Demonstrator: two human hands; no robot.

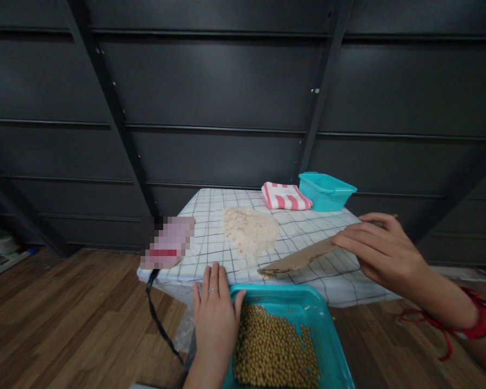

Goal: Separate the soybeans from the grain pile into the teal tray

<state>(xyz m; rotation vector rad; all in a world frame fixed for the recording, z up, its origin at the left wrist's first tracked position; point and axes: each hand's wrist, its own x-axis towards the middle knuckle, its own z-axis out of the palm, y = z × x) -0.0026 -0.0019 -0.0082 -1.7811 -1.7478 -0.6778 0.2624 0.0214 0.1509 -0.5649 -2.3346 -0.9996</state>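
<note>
My right hand grips a flat piece of cardboard, whose far edge meets the checked tablecloth just behind the tray. A few yellowish beans lie by that edge. Fingers outstretched, my left hand rests at the table's front edge, its thumb by the left rim of a teal tray. Many round tan beans cover much of the tray's bottom. Beyond the hands, a pale heap of rice-like grains is spread on the cloth, with some yellowish beans mixed in on its left side.
A folded pink-and-white striped cloth and a small teal basket stand at the back right. At the left table edge lies a blurred pinkish flat item with a black strap. A dark panelled wall rises behind.
</note>
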